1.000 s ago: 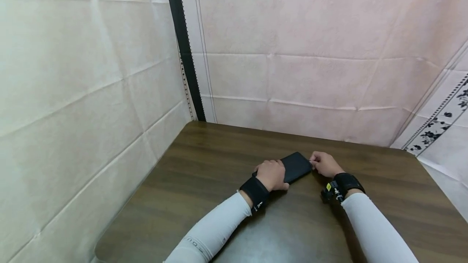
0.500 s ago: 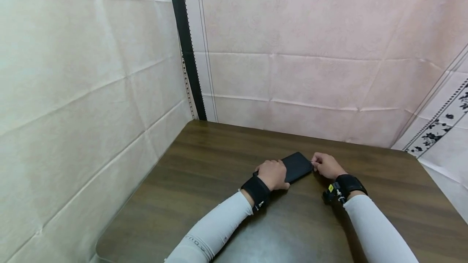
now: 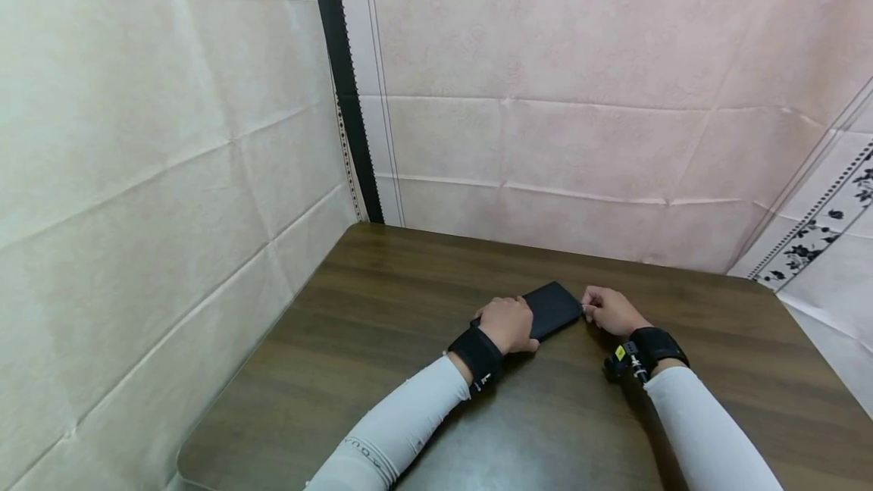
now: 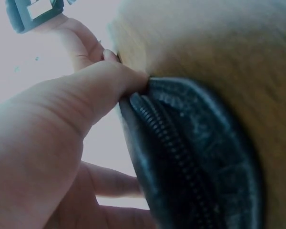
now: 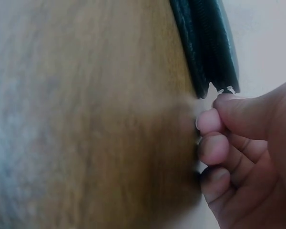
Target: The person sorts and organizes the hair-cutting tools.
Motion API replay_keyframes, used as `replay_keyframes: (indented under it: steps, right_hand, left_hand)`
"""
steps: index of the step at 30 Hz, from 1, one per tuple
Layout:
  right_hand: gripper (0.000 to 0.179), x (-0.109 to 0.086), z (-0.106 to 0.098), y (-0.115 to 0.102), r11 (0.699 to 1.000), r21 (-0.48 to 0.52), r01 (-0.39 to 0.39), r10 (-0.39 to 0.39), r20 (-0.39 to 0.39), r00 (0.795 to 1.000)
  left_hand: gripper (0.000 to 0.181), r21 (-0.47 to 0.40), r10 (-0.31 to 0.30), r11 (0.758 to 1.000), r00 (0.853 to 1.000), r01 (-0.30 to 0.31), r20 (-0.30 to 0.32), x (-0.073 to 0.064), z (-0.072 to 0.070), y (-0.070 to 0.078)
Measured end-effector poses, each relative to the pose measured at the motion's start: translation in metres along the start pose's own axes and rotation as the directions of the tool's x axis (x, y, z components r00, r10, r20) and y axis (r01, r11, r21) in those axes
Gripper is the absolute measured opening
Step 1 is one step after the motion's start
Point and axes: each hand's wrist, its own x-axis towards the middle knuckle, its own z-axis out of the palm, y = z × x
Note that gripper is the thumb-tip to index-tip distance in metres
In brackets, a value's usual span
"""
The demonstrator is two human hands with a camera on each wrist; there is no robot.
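Observation:
A black leather-like zip wallet (image 3: pixel 555 309) lies on the brown table (image 3: pixel 423 286). My left hand (image 3: pixel 506 326) grips its left end, the thumb pressing at the corner in the left wrist view. There, zipper teeth (image 4: pixel 169 138) run along the edge between two black sides. My right hand (image 3: pixel 612 312) is at the wallet's right end. In the right wrist view its thumb and index finger pinch the zipper pull, mostly hidden by the fingertips, with a small silvery metal part (image 5: pixel 227 89) showing just above them. The other fingers are curled below.
Black straps with small cameras circle both wrists, the right camera (image 3: pixel 619 361) hanging low near the table. A pale cloth (image 3: pixel 580 135) hangs behind the table's back edge, and another cloth (image 3: pixel 150 211) stands along the left side.
Both hands stay at the two ends of the wallet. The right hand has shifted very slightly to the right; the wallet lies almost unchanged.

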Motion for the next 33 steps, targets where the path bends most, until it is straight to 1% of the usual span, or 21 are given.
replay_keyframes:
  steps: [7,15,19,26,33]
  right_hand:
    - [0.01,-0.002,0.0,-0.001,1.0,-0.009,-0.001,0.001,0.014,1.0]
    - [0.01,-0.003,0.003,0.002,1.0,-0.016,0.007,-0.006,0.012,1.0]
    - [0.012,-0.005,0.004,0.002,0.999,-0.031,0.008,-0.009,-0.005,1.0]
    - [0.012,-0.009,0.006,-0.001,0.998,-0.047,0.038,-0.039,-0.036,0.999]
    - [0.011,-0.01,0.005,-0.001,0.999,-0.041,0.019,-0.02,-0.033,0.999]
  left_hand:
    - [0.089,0.009,0.006,1.0,1.0,-0.006,-0.014,0.002,0.001,-0.001]
    - [0.089,0.013,-0.003,1.0,1.0,0.004,-0.007,0.001,0.003,0.0]
    - [0.09,0.023,0.002,1.0,1.0,-0.002,-0.011,0.003,0.004,0.0]
    - [0.088,0.01,0.014,1.0,1.0,-0.014,-0.008,0.001,0.002,-0.001]
    - [0.088,0.017,0.018,1.0,1.0,-0.017,-0.017,0.0,0.001,0.0]
